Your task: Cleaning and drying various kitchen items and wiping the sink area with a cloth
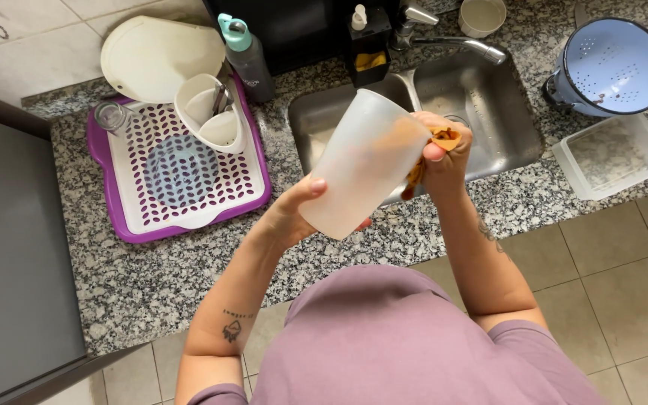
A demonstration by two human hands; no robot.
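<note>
A tall translucent white plastic cup (361, 161) is held tilted over the counter's front edge, just before the steel sink (489, 112). My left hand (294, 214) grips it from below near its base. My right hand (444, 154) presses a yellow-orange cloth (444, 139) against the cup's side near the rim; part of the cloth hangs down behind the cup.
A purple and white drying rack (140, 217) at left holds a white utensil holder (211, 112) and a clear glass (112, 116). A teal-capped grey bottle (249, 60) and a white board (151, 52) stand behind. A blue colander (613, 67) and a clear container (613, 154) lie at right.
</note>
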